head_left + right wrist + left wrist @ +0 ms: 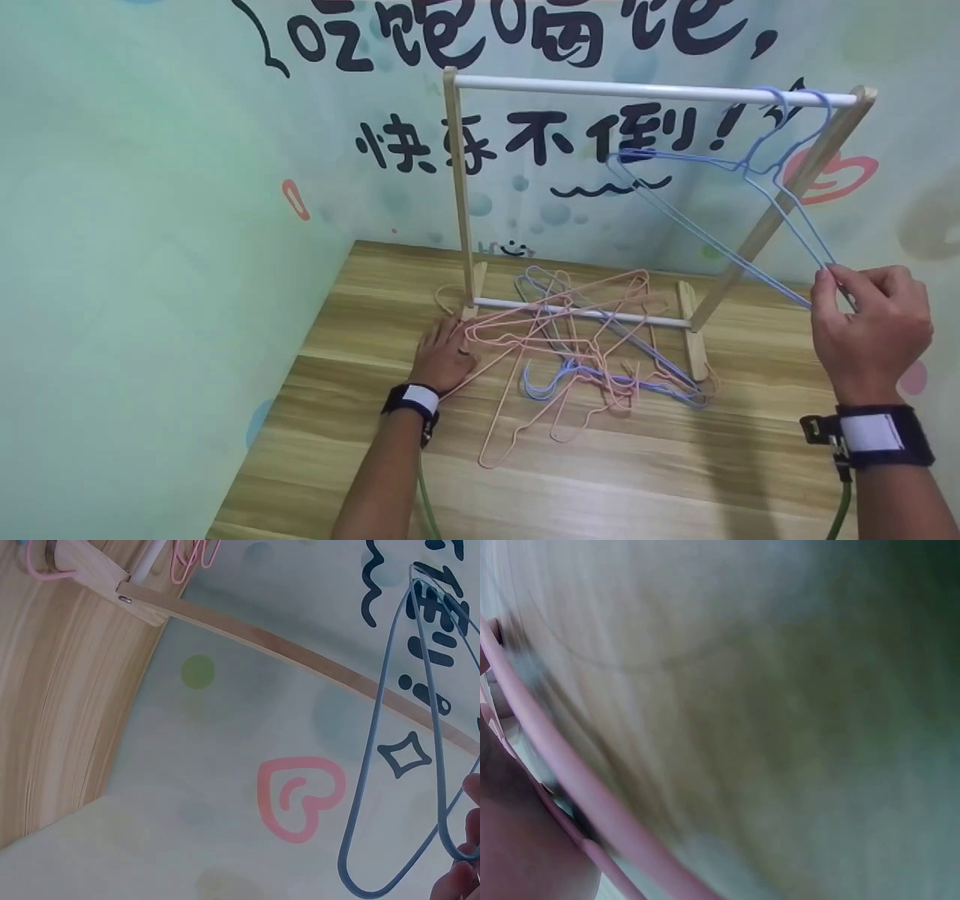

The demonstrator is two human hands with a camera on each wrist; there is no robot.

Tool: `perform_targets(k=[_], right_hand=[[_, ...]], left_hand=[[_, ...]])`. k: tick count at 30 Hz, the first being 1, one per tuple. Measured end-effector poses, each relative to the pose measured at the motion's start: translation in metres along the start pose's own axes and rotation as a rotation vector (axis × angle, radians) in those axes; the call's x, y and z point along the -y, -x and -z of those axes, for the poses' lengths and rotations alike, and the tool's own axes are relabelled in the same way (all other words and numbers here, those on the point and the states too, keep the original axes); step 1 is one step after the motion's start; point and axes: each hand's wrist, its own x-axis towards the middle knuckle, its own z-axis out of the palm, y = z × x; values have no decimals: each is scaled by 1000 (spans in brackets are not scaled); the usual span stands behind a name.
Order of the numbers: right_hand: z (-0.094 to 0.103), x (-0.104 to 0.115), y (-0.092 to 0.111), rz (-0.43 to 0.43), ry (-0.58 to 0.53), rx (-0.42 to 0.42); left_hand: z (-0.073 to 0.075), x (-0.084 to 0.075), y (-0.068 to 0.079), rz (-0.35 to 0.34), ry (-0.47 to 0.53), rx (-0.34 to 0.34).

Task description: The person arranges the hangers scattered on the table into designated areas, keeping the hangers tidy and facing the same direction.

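Note:
A rack with wooden posts and a white top rod (615, 86) stands on the table. Two light blue wire hangers (675, 155) hook over the rod near its right end. My right hand (870, 330) pinches the near lower corner of one, and the other's corner (364, 891) hangs free beside the fingers in the right wrist view. At the rack's left foot, my left hand (442, 356) rests with fingers extended forward. A pink hanger (562, 757) crosses close to it in the left wrist view, which is mostly blurred tabletop.
Several tangled pink hangers (622, 386) and blue hangers (574, 369) lie across the rack's lower white rod (660, 321) and the wood-grain table (360, 427). The right foot (694, 349) borders the pile. A printed wall covering (195, 187) closes off the back and left.

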Motion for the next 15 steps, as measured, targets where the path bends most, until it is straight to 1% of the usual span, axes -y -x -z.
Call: perform_targets(k=[3,9,12,15], right_hand=[[1,0,1,5,7,1],[1,-1,0,0,-5,-19],[1,0,1,0,-5,-19],[1,0,2,4,-8,-12]], left_hand=[[1,-2,1,13,2,9],[7,-9,4,16,31,8],[8,-9,4,23,22,17],[6,-8,4,25,11,9]])
